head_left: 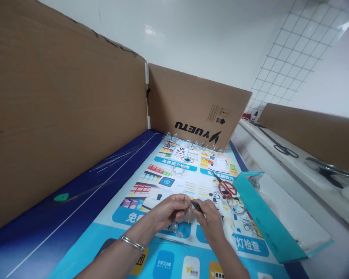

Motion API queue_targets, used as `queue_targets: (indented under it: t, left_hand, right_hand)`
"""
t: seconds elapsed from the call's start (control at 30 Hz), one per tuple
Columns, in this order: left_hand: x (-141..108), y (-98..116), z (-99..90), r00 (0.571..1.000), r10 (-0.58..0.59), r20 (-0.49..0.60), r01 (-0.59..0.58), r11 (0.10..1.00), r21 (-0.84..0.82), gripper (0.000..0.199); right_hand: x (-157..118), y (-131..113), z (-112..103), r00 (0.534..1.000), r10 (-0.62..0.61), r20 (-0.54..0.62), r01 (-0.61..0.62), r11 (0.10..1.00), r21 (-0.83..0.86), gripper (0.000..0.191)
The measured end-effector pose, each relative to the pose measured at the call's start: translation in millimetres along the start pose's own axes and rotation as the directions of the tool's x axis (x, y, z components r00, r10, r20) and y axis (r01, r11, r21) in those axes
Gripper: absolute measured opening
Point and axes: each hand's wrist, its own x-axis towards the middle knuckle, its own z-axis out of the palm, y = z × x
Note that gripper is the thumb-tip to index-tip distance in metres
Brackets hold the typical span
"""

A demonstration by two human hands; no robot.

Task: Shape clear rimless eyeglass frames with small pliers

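My left hand [173,209], with a silver bangle at the wrist, is closed in a pinch on a thin wire [189,217]. Closed around a small dark tool that looks like pliers [196,206], my right hand [211,221] meets the left one, and the tool's tip is at the wire by the left fingertips. Most of the tool is hidden in the palm. Just below the hands, clear beads [177,229] lie or hang over the printed sheet; I cannot tell which.
Red-handled scissors [227,189], a coil of wire [237,205] and a teal box [267,217] are on the right. Beaded strands [192,144] lie along the back cardboard panel [192,104]. Black scissors [285,150] rest on the ledge. A green object [61,197] sits left.
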Motion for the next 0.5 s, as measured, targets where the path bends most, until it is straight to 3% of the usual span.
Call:
queue_targets:
  t: [0.2,0.5]
  left_hand:
    - [-1.3,2.9,1.0,0.999,0.047,-0.027,-0.045,0.997,0.064,0.018]
    - [1.4,3.8,-1.0,0.965,0.101,-0.243,-0.043,0.972,0.233,0.026]
  right_hand:
    - [0.6,0.7,-3.6,1.0,0.009,-0.023,-0.01,0.999,-0.038,0.029]
    - [1.1,9.5,-8.5,0.997,0.005,-0.071,-0.019,0.981,-0.195,0.031]
